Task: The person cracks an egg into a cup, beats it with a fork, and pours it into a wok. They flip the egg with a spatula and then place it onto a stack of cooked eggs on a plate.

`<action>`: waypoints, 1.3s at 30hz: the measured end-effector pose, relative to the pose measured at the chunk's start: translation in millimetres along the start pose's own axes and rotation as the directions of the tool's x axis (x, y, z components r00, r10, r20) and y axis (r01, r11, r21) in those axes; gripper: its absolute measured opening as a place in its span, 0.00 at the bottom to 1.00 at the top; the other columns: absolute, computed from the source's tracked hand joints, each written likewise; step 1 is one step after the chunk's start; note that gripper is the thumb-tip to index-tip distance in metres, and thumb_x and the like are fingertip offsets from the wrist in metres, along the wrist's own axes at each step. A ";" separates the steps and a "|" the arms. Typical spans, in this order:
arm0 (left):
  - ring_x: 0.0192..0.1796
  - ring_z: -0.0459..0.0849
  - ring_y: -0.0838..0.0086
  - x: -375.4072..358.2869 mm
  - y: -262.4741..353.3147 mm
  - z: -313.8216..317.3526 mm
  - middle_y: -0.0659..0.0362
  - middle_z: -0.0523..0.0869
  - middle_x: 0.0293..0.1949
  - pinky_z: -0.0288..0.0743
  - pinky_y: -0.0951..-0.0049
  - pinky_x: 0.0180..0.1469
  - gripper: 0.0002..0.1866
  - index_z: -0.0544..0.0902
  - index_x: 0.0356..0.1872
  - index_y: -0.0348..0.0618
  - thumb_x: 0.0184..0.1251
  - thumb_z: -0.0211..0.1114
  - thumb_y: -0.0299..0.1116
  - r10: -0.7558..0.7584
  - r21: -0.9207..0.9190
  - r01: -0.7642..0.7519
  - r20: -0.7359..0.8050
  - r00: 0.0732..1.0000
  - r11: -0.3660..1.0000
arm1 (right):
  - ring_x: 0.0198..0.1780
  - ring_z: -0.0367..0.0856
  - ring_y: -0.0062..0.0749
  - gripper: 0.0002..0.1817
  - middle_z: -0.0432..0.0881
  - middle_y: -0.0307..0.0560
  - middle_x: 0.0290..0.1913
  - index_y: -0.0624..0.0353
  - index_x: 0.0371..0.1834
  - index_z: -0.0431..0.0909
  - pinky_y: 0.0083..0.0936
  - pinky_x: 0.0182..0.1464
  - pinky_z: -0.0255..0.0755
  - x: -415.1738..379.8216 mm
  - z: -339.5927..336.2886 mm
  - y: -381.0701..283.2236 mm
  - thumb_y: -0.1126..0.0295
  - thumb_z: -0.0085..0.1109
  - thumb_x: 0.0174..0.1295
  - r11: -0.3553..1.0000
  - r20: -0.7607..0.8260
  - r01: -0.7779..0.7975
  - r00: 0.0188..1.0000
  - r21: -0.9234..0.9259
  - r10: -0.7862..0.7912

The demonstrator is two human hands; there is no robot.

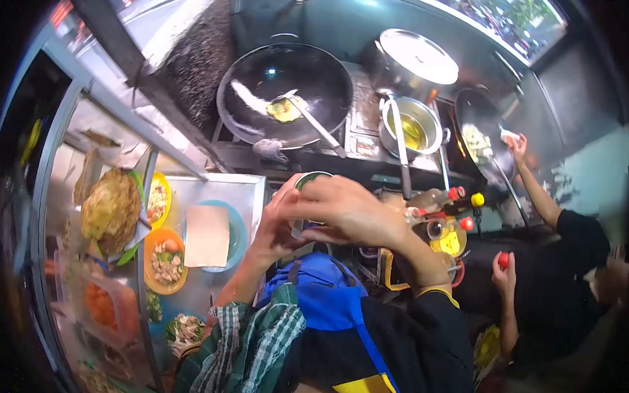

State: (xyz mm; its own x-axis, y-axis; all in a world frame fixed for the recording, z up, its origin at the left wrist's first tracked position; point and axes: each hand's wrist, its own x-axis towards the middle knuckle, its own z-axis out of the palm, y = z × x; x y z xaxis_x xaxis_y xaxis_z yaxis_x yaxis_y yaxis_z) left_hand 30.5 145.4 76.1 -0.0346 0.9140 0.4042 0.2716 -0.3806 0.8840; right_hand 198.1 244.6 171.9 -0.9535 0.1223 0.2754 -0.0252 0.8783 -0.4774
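Note:
Close to my chest, both hands are around a small round container [314,178] with a pale rim and something dark green showing at its top; I cannot make out its kind. My left hand [281,213] is wrapped about its left side. Over its right side and front lies my right hand [352,210], fingers curled, hiding most of it. Beyond my hands, a black wok [246,76] holds a yellow egg-like piece of food [284,110], with a spatula [318,127] resting in it. A grey rag [270,150] hangs at the wok's near rim.
Right of the wok are a lidded pot [420,56] and an oil pot [438,128] with a ladle [400,137]. Bottles [435,199] stand nearer. A co-worker [575,275] works at another wok [470,105]. Orange bowl [152,274] and blue plate [235,242] sit left.

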 end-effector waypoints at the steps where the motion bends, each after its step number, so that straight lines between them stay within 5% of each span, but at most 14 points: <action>1: 0.68 0.76 0.51 2.1 -3.7 7.1 0.48 0.78 0.63 0.71 0.58 0.68 0.34 0.80 0.53 0.44 0.39 0.84 0.34 0.001 -0.014 -0.001 0.034 0.999 1.000 | 0.51 0.79 0.41 0.19 0.80 0.45 0.45 0.49 0.52 0.81 0.40 0.53 0.71 -8.6 8.5 1.4 0.67 0.68 0.56 0.998 0.006 0.011 1.000 -0.058 -0.011; 5: 0.67 0.77 0.51 2.9 -4.0 32.7 0.45 0.74 0.68 0.71 0.58 0.68 0.47 0.70 0.64 0.47 0.36 0.82 0.31 -0.123 0.192 0.126 -0.031 0.992 0.973 | 0.37 0.84 0.47 0.11 0.84 0.51 0.33 0.57 0.47 0.79 0.39 0.40 0.76 -39.4 8.9 10.7 0.66 0.62 0.65 0.838 -0.340 -0.546 0.790 -0.008 0.511; 7: 0.67 0.76 0.52 0.4 -7.0 37.0 0.46 0.74 0.68 0.71 0.58 0.68 0.47 0.70 0.64 0.47 0.35 0.81 0.30 -0.035 0.224 0.040 -0.025 0.999 0.974 | 0.35 0.84 0.43 0.09 0.83 0.51 0.33 0.58 0.46 0.78 0.35 0.38 0.76 -61.3 -1.5 -5.7 0.67 0.58 0.69 0.663 -0.148 -0.651 0.663 0.369 0.734; 11: 0.68 0.76 0.52 -12.8 -8.9 48.5 0.47 0.74 0.69 0.71 0.58 0.69 0.47 0.70 0.65 0.46 0.35 0.81 0.30 -0.002 0.162 -0.003 0.031 1.000 0.987 | 0.28 0.83 0.41 0.06 0.82 0.49 0.28 0.57 0.46 0.79 0.32 0.34 0.75 -73.6 32.1 -8.3 0.69 0.55 0.71 0.859 -0.647 -0.504 0.628 0.083 0.432; 13: 0.67 0.76 0.52 -20.0 -9.8 53.5 0.47 0.74 0.68 0.71 0.57 0.69 0.48 0.69 0.65 0.45 0.36 0.81 0.29 0.056 0.186 -0.058 0.014 0.998 0.981 | 0.37 0.83 0.54 0.08 0.82 0.57 0.33 0.59 0.47 0.78 0.42 0.41 0.76 -86.3 30.7 -33.1 0.68 0.56 0.71 0.646 -0.378 -0.727 0.545 0.234 0.749; 15: 0.65 0.78 0.52 -30.3 -14.8 63.2 0.48 0.76 0.67 0.72 0.58 0.66 0.51 0.67 0.67 0.46 0.34 0.84 0.28 0.080 0.230 -0.089 0.045 0.996 0.969 | 0.37 0.83 0.53 0.08 0.82 0.56 0.33 0.59 0.45 0.78 0.43 0.40 0.75 -100.1 53.3 -38.7 0.67 0.56 0.71 0.805 -0.391 -0.535 0.705 0.254 0.592; 19: 0.67 0.77 0.50 -53.3 -18.5 79.1 0.43 0.74 0.68 0.72 0.57 0.68 0.50 0.67 0.66 0.45 0.36 0.85 0.27 0.102 0.156 -0.117 0.099 0.990 0.981 | 0.44 0.84 0.52 0.09 0.85 0.54 0.39 0.58 0.48 0.80 0.41 0.45 0.77 -121.4 74.1 -58.8 0.67 0.58 0.70 0.590 -0.487 -0.794 0.461 0.146 0.742; 21: 0.67 0.77 0.49 -69.1 -20.3 96.2 0.42 0.73 0.68 0.71 0.56 0.68 0.50 0.67 0.66 0.46 0.36 0.85 0.28 0.079 0.132 -0.092 0.098 0.992 0.987 | 0.43 0.84 0.50 0.09 0.84 0.53 0.39 0.60 0.46 0.80 0.42 0.45 0.76 -139.6 89.5 -73.3 0.67 0.57 0.70 0.783 -0.424 -0.523 0.658 0.338 0.623; 25: 0.69 0.74 0.49 -87.1 -23.2 120.6 0.42 0.73 0.69 0.69 0.54 0.70 0.48 0.68 0.65 0.46 0.38 0.85 0.30 0.118 0.074 -0.132 0.170 0.978 0.988 | 0.44 0.83 0.52 0.09 0.84 0.55 0.40 0.60 0.43 0.81 0.41 0.47 0.76 -162.9 100.7 -100.4 0.65 0.59 0.69 0.588 -0.690 -0.773 0.292 0.237 0.662; 27: 0.70 0.72 0.47 -93.6 -19.3 133.7 0.42 0.73 0.69 0.67 0.54 0.70 0.45 0.71 0.63 0.45 0.37 0.85 0.29 0.081 0.054 -0.093 0.193 0.978 0.994 | 0.43 0.85 0.48 0.16 0.85 0.52 0.39 0.59 0.56 0.79 0.38 0.47 0.77 -183.3 108.3 -114.4 0.67 0.61 0.68 0.645 -0.654 -0.750 0.414 0.149 0.633; 29: 0.70 0.73 0.46 -100.7 -30.0 141.6 0.41 0.73 0.68 0.68 0.54 0.70 0.43 0.73 0.60 0.46 0.36 0.84 0.29 0.101 0.014 -0.106 0.211 0.972 0.994 | 0.39 0.85 0.37 0.30 0.85 0.46 0.37 0.57 0.73 0.67 0.32 0.45 0.78 -198.6 110.9 -134.1 0.71 0.62 0.67 0.649 -0.230 -0.402 0.708 0.646 0.668; 30: 0.69 0.73 0.45 -100.7 -20.4 143.0 0.40 0.72 0.69 0.68 0.54 0.69 0.40 0.76 0.58 0.48 0.38 0.84 0.30 0.095 0.029 -0.104 0.220 0.971 0.994 | 0.36 0.83 0.28 0.42 0.84 0.42 0.36 0.52 0.81 0.53 0.28 0.43 0.77 -211.8 112.8 -138.8 0.73 0.62 0.65 0.560 -0.160 -0.476 0.648 0.678 0.745; 33: 0.69 0.74 0.45 -106.5 -19.6 149.2 0.39 0.72 0.68 0.68 0.56 0.69 0.26 0.82 0.44 0.45 0.39 0.82 0.26 0.142 0.120 -0.174 0.241 0.960 0.977 | 0.35 0.86 0.28 0.22 0.86 0.46 0.33 0.55 0.65 0.77 0.27 0.43 0.78 -263.6 134.2 -130.4 0.70 0.61 0.67 0.253 -0.257 -0.612 0.083 0.749 0.963; 39: 0.69 0.73 0.45 -125.2 -29.0 152.9 0.40 0.72 0.69 0.68 0.55 0.69 0.22 0.80 0.35 0.43 0.38 0.84 0.29 0.062 0.152 -0.113 0.303 0.951 0.982 | 0.45 0.86 0.45 0.12 0.86 0.55 0.41 0.61 0.47 0.84 0.35 0.50 0.77 -371.2 212.7 -69.9 0.65 0.56 0.70 0.185 -0.620 -0.716 -0.409 0.673 0.670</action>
State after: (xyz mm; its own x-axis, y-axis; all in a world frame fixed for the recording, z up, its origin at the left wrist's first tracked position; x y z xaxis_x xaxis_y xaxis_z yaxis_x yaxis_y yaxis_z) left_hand 174.0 63.4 -36.1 0.2755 0.8881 0.3680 0.4169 -0.4553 0.7867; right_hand 489.9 39.5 -74.4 0.5593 0.8246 0.0846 0.4760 -0.2359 -0.8472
